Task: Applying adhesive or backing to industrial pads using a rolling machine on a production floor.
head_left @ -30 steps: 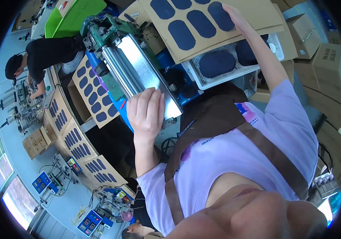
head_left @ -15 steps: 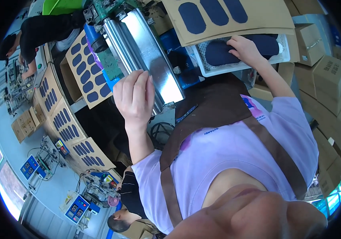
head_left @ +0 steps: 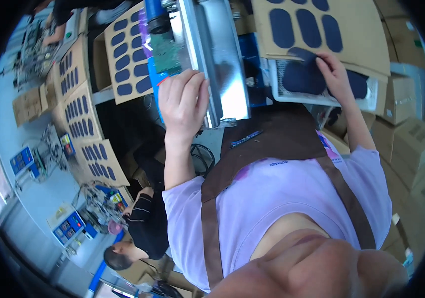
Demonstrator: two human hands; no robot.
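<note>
Fingers of the nearer right hand [head_left: 337, 79] pinch a dark-blue, rounded, fabric-like piece [head_left: 306, 55] leftward; left hand [head_left: 182, 102], can't tell.

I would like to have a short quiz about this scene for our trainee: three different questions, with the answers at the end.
1. Which of the two hands pinches a dark oval piece at the white tray?

2. True or false: the left hand is inside the white tray.

3. What colour is the apron?
A) green
B) brown
C) yellow

Key:
1. The right hand.
2. False; it is at the metal rollers.
3. B
</note>
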